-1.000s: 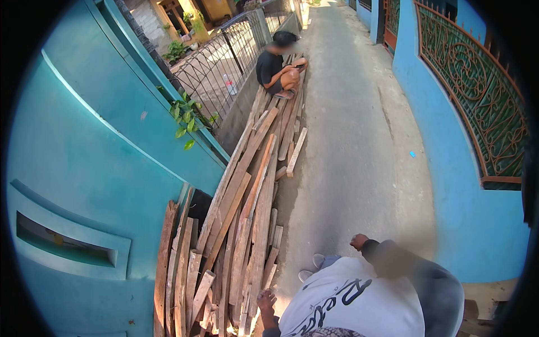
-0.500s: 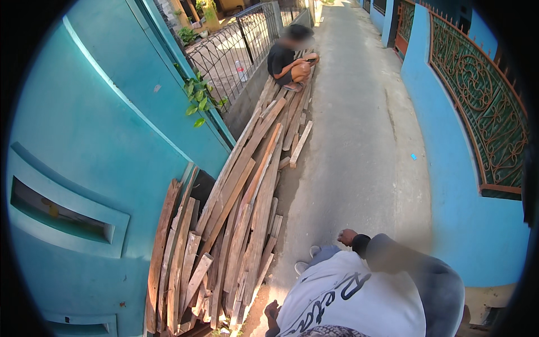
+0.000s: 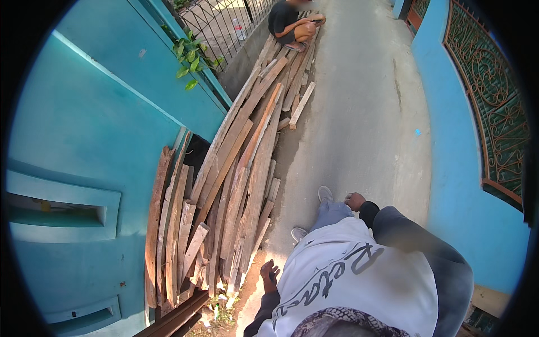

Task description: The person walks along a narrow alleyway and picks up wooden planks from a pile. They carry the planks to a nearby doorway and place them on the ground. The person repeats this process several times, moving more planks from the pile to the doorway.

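Note:
My left hand [image 3: 270, 272] hangs low beside the near end of a pile of wooden planks [image 3: 247, 168], apart from it. Its fingers are slightly bent and spread, with nothing in them. My right hand [image 3: 355, 201] is out in front of my right thigh, over the grey pavement. Its fingers look loosely curled, and no object shows in them. The planks are long, rough and brown, stacked lengthwise along the left side of the lane. A shorter, squared piece of wood [image 3: 302, 105] lies at the pile's right edge.
A person in dark clothes [image 3: 292, 28] squats on the far planks. A teal wall [image 3: 84, 140] with a leafy plant [image 3: 191, 56] borders the left. A blue wall [image 3: 455, 224] with a metal grille [image 3: 494, 95] stands right. A dark brown beam [image 3: 179, 314] juts in at lower left.
My view has tilted down and I have moved forward along the lane. More of my left arm shows now, and the brown beam has come into view at the lower left.

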Demonstrator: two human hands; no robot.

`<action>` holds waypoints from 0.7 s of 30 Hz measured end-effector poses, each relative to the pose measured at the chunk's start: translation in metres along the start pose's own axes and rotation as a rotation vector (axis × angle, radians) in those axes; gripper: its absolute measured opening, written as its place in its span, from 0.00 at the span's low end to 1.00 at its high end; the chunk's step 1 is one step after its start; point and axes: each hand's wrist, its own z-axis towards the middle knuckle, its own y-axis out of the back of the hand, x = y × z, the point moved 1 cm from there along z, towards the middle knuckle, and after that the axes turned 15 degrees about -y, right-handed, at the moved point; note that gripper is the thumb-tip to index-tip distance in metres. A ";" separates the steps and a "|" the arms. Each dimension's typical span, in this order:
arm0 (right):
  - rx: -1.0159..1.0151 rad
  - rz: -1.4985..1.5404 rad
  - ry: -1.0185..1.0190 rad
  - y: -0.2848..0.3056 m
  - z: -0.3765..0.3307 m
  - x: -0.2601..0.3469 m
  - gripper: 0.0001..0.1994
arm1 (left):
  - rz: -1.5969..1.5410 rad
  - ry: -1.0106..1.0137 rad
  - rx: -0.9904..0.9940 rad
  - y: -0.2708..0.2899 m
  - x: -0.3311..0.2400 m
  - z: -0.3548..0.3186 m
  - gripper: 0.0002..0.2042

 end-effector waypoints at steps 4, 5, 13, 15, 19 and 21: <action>0.074 0.198 -0.268 0.033 0.002 -0.036 0.14 | -0.294 0.324 -0.197 -0.056 -0.049 0.023 0.18; 0.116 0.234 -0.319 0.040 0.006 -0.030 0.14 | -0.295 0.369 -0.201 -0.053 -0.052 0.030 0.18; 0.196 0.333 -0.352 0.119 0.074 -0.070 0.13 | -0.133 0.351 -0.239 -0.166 -0.120 0.090 0.20; 0.199 0.323 -0.342 0.141 0.094 -0.076 0.13 | -0.128 0.328 -0.244 -0.193 -0.137 0.104 0.21; 0.177 0.432 -0.319 0.182 0.141 -0.099 0.12 | -0.097 0.270 -0.203 -0.245 -0.179 0.123 0.22; 0.188 0.526 -0.325 0.199 0.162 -0.104 0.11 | -0.068 0.249 -0.202 -0.261 -0.197 0.127 0.22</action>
